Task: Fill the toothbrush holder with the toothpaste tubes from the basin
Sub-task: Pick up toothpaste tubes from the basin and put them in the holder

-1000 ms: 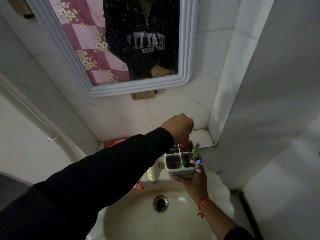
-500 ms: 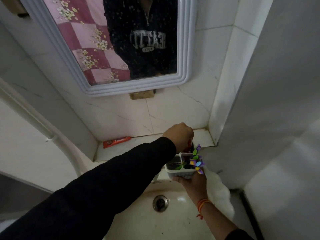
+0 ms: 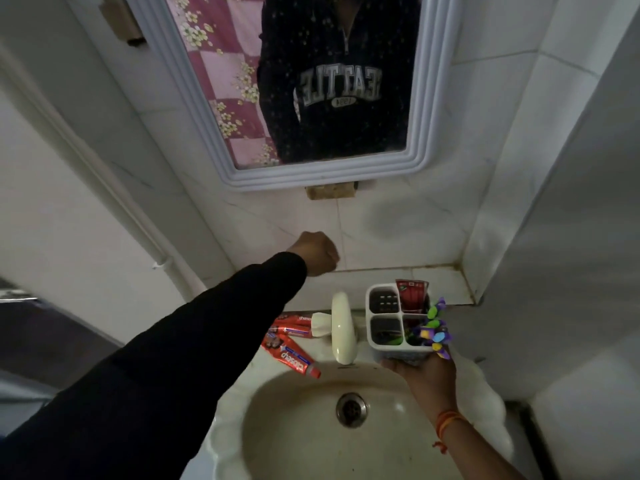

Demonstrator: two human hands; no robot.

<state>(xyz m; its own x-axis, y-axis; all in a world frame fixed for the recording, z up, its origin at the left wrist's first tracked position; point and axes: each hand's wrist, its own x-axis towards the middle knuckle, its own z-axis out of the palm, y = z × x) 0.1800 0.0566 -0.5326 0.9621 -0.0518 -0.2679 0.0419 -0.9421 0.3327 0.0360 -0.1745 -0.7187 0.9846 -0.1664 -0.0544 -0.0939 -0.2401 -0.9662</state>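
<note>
My right hand (image 3: 424, 374) holds a white four-compartment toothbrush holder (image 3: 384, 318) from below, above the right rim of the basin (image 3: 298, 441). A red toothpaste tube (image 3: 411, 295) stands in its back right compartment. Colourful brushes (image 3: 434, 332) stick out of the front right one. My left hand (image 3: 317, 252) is a closed fist with nothing in it, raised in front of the wall tiles, left of the holder. Two red toothpaste tubes lie on the basin ledge by the tap: one (image 3: 292, 355) angled toward the bowl, another (image 3: 294, 325) behind it.
A cream tap (image 3: 341, 327) stands at the back of the basin, just left of the holder. A drain (image 3: 351, 408) sits in the bowl. A framed mirror (image 3: 311, 88) hangs above. A tiled ledge (image 3: 440, 277) runs along the wall, with a side wall close on the right.
My left hand left the red tube in the back right compartment and lifted up and to the left, away from the holder. The view tilted down, showing the tubes on the ledge.
</note>
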